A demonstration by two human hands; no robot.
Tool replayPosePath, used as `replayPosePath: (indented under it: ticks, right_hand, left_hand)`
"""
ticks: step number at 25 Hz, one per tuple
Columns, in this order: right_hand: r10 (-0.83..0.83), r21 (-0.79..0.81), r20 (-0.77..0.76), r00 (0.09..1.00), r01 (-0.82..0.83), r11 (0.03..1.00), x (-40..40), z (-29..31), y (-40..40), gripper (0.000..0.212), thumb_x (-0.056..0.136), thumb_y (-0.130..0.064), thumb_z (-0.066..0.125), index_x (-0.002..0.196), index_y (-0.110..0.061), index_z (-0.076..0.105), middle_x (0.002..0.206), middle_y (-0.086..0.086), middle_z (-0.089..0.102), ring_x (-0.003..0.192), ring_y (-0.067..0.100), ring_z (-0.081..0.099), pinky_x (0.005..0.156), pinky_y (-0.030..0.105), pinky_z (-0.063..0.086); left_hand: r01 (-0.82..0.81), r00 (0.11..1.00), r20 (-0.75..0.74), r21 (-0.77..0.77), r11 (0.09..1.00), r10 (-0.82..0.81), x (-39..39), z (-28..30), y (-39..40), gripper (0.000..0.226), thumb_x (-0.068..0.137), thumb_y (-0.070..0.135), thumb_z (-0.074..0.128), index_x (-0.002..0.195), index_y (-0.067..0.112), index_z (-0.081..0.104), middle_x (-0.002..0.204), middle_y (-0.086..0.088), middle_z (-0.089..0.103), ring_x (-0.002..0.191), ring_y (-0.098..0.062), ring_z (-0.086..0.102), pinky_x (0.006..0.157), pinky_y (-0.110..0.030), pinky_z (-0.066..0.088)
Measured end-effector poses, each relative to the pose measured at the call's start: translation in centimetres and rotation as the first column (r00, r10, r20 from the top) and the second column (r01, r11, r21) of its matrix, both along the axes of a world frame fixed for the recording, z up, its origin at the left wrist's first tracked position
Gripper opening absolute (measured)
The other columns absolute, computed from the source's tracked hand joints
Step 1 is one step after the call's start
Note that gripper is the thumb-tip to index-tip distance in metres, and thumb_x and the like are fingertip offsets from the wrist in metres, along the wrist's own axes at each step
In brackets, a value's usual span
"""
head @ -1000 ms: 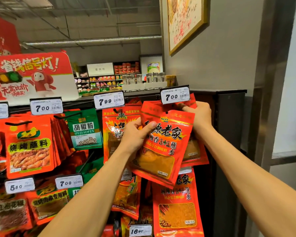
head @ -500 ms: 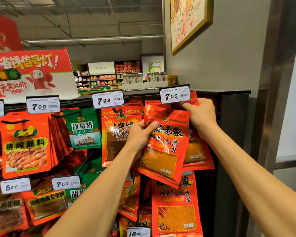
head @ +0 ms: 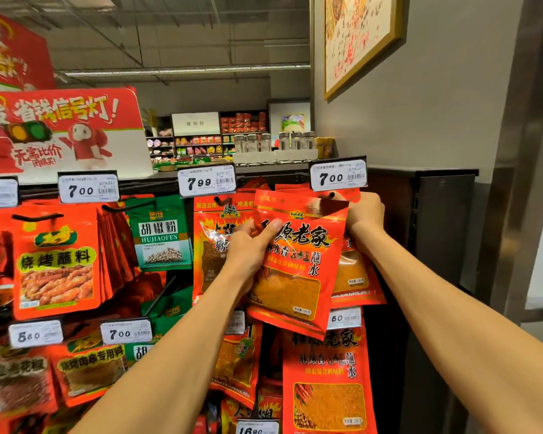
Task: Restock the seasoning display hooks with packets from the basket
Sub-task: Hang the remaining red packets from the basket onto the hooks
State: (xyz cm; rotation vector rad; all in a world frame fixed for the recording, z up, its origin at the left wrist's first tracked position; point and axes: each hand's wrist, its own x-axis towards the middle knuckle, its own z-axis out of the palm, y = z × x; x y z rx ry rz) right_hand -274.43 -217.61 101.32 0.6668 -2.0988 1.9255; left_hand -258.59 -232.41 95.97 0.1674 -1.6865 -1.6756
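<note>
Red foil packet (head: 297,261) has come up level with the hook (head: 330,195) under the right-hand 7.00 tag (head: 338,177), its top edge now against the hook tip where half a second ago it hung lower. My left hand (head: 251,249) pinches its left edge, thumb on the front. My right hand (head: 365,211) grips the top corner at the hook, so threading the hole looks imminent; the basket is out of view.

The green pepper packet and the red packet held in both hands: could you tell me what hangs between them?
In the head view, one red flame-printed packet hangs between the green pepper packet and the held red packet, under the 7.99 tag.
</note>
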Motion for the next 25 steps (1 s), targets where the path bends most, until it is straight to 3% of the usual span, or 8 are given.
replayPosePath:
  ticks: [4,8,10,12,14,16,18,25]
  right_hand:
    - [-0.017,0.072,0.076,0.997,0.011,0.997,-0.7,-0.5,-1.4,0.05,0.061,-0.058,0.057,0.082,-0.017,0.074,0.102,0.012,0.073,0.101,0.036,0.066,0.089,0.046,0.052]
    - [-0.027,0.062,0.029,0.999,0.025,0.998,-0.9,-0.9,-0.7,0.047,0.09,-0.057,0.059,0.106,-0.015,0.073,0.111,0.012,0.072,0.107,0.032,0.065,0.095,0.049,0.051]
    - [-0.043,-0.107,0.027,0.999,0.046,0.993,-0.3,-1.7,0.9,0.038,0.097,-0.046,0.052,0.111,-0.015,0.068,0.113,0.007,0.071,0.108,0.027,0.065,0.094,0.049,0.051]
    - [0.094,-0.388,0.114,0.989,-0.043,0.921,1.4,-3.1,2.6,0.033,0.098,-0.042,0.047,0.11,-0.02,0.068,0.108,0.0,0.072,0.104,0.018,0.068,0.084,0.039,0.055]
    - [0.267,-0.531,0.081,0.96,-0.185,0.827,3.2,-4.1,3.9,0.036,0.099,-0.047,0.046,0.107,-0.02,0.069,0.09,-0.006,0.074,0.085,0.009,0.071,0.069,0.027,0.054]
    - [0.338,-0.491,0.032,0.941,-0.28,0.825,4.4,-4.1,4.6,0.033,0.092,-0.046,0.06,0.102,-0.015,0.069,0.083,-0.001,0.075,0.076,0.015,0.073,0.063,0.028,0.056]
    - [0.342,-0.416,0.007,0.94,-0.308,0.855,5.1,-3.6,4.7,0.03,0.084,-0.033,0.076,0.102,-0.011,0.067,0.089,0.007,0.077,0.081,0.024,0.075,0.067,0.035,0.059]
    - [0.233,-0.391,0.038,0.972,-0.201,0.898,4.2,-1.6,4.4,0.017,0.084,-0.021,0.079,0.089,-0.012,0.067,0.081,0.009,0.076,0.076,0.027,0.076,0.066,0.045,0.063]
  left_hand:
    - [-0.039,0.999,0.0,-0.103,0.994,0.039,0.5,0.2,0.5,0.019,0.083,0.039,0.078,0.094,0.024,0.074,0.096,-0.006,0.078,0.09,-0.028,0.075,0.085,-0.051,0.06]
    - [-0.063,0.998,-0.001,-0.169,0.984,0.063,0.4,0.7,1.8,0.006,0.082,0.039,0.079,0.082,0.034,0.076,0.091,-0.006,0.078,0.087,-0.029,0.075,0.082,-0.053,0.06]
    - [-0.064,0.998,-0.015,-0.143,0.988,0.062,0.3,0.9,2.5,0.006,0.083,0.037,0.079,0.081,0.032,0.075,0.09,-0.004,0.078,0.085,-0.027,0.075,0.08,-0.051,0.061]
    - [-0.069,0.997,-0.027,-0.121,0.99,0.066,0.0,0.9,3.2,0.01,0.084,0.035,0.079,0.083,0.027,0.073,0.088,-0.003,0.078,0.083,-0.024,0.075,0.075,-0.046,0.062]
    - [-0.091,0.996,-0.025,-0.131,0.987,0.088,-0.3,1.1,4.0,0.011,0.084,0.034,0.078,0.081,0.027,0.071,0.082,0.003,0.078,0.077,-0.018,0.075,0.067,-0.038,0.062]
    - [-0.082,0.997,-0.021,-0.129,0.988,0.08,-0.3,0.9,4.6,0.01,0.085,0.034,0.077,0.077,0.03,0.072,0.079,0.006,0.077,0.073,-0.015,0.075,0.066,-0.036,0.062]
    - [-0.05,0.998,-0.032,-0.119,0.992,0.047,0.0,0.8,4.9,0.008,0.085,0.034,0.077,0.078,0.034,0.074,0.081,0.005,0.078,0.075,-0.016,0.075,0.067,-0.037,0.062]
    - [-0.052,0.999,-0.019,-0.069,0.996,0.051,-0.5,2.5,5.9,0.018,0.09,0.039,0.071,0.09,0.021,0.07,0.084,0.0,0.078,0.077,-0.02,0.076,0.069,-0.037,0.062]
